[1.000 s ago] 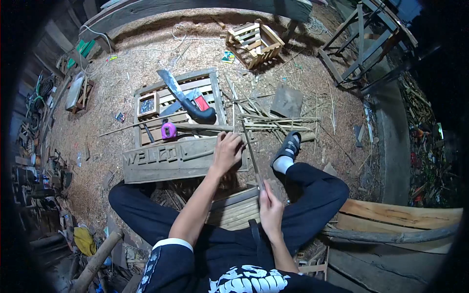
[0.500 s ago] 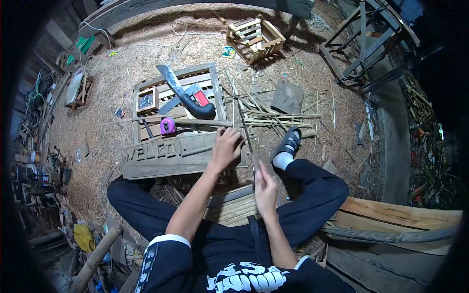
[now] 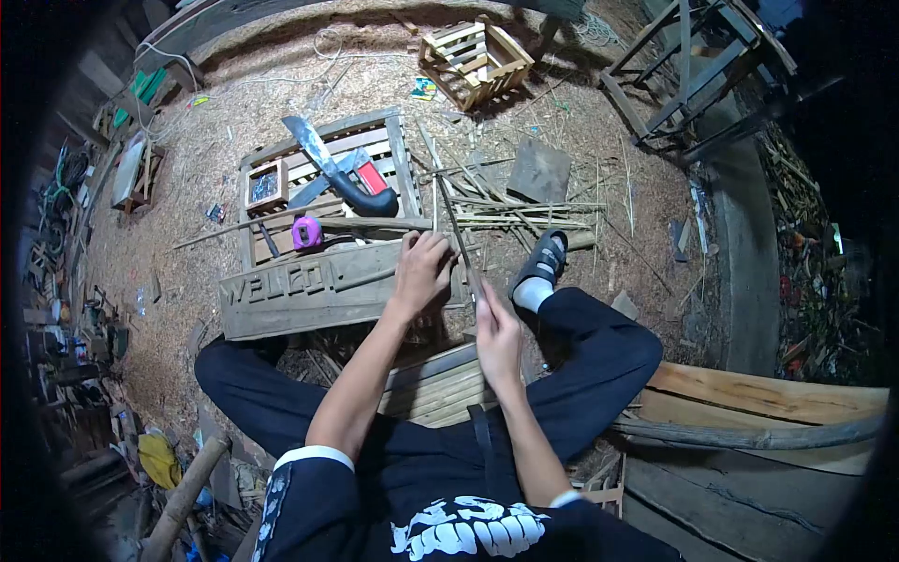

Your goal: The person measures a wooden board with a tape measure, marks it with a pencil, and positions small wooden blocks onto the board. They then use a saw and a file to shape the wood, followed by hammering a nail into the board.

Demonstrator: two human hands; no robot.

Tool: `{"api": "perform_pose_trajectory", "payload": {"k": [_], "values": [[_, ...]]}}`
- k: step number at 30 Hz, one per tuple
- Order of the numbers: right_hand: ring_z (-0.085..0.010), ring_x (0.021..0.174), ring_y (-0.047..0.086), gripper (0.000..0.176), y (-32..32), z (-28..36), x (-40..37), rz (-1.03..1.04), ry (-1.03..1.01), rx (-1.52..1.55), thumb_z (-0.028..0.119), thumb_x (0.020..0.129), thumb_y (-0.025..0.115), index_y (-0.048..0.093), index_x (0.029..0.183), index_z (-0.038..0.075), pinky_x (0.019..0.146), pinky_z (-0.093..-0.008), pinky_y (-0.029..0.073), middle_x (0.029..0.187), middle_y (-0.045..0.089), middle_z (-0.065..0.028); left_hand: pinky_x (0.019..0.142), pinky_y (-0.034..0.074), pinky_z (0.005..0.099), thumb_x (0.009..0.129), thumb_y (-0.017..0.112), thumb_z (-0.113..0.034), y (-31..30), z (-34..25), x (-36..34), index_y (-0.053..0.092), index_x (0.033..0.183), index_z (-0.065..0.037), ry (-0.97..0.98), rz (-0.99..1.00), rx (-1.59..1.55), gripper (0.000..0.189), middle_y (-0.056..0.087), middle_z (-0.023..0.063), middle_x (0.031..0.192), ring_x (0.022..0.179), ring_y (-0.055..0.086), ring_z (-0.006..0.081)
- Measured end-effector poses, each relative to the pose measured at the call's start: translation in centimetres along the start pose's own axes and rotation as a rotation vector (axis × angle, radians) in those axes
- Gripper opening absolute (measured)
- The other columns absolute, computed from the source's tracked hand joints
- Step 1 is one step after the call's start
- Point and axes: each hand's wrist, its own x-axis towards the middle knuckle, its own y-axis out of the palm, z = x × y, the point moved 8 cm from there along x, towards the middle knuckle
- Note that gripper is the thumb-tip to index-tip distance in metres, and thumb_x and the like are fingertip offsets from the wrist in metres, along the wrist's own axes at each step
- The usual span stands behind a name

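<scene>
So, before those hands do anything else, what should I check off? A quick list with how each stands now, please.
1. Right hand gripping the long thin tool: ok, closed around its near end.
2. Left hand safely clear of that tool: cannot tell; it is close beside it, and the gap is unclear.
3. Left hand's hold secure: cannot tell; the fingers hide what they press or grip.
4. Machete out of the way: ok, lying on the slatted frame, apart from both hands.
5. Sandalled foot clear of the tool: ok, off to its right.
</scene>
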Motion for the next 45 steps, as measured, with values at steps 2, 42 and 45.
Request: {"api": "perform_pose_trajectory", "payload": {"k": [2, 42, 45], "values": [[-0.0273, 0.119, 0.072, 0.042, 0.4, 2.1, 0.7, -0.053, -0.202, -0.052, 0.021, 0.11, 0.056, 0.061, 0.144, -0.004, 0.1, -0.036, 0.053, 0.129, 0.072, -0.0251, 0.099, 0.041, 0.0446, 0.083, 0.076, -0.011, -0.5, 0.1, 0.1, 0.061, 0.09, -0.005, 0.008, -0.027, 0.002, 0.018, 0.06, 0.0103, 0.094, 0.098, 0.06, 0.0307], [-0.0087, 0.089, 0.066, 0.043, -0.8, -0.4, -0.9, -0.052, -0.1, 0.021, 0.022, 0.109, 0.059, 0.062, 0.145, 0.0, 0.079, -0.0293, 0.053, 0.118, 0.079, -0.0168, 0.099, 0.043, 0.0447, 0.094, 0.072, -0.023, -0.7, -1.1, -0.5, 0.068, 0.096, -0.007, -0.015, -0.011, 0.095, 0.017, 0.066, 0.0089, 0.103, 0.105, 0.06, 0.0294], [-0.0056, 0.083, 0.062, 0.042, -1.5, 1.3, -1.1, -0.042, -0.151, -0.05, 0.021, 0.108, 0.06, 0.063, 0.144, 0.002, 0.076, -0.0289, 0.053, 0.113, 0.079, -0.0189, 0.092, 0.049, 0.043, 0.095, 0.071, -0.022, -1.9, -1.7, -0.3, 0.072, 0.104, -0.007, 0.036, -0.118, 0.129, 0.018, 0.068, 0.0097, 0.101, 0.101, 0.064, 0.03]]}}
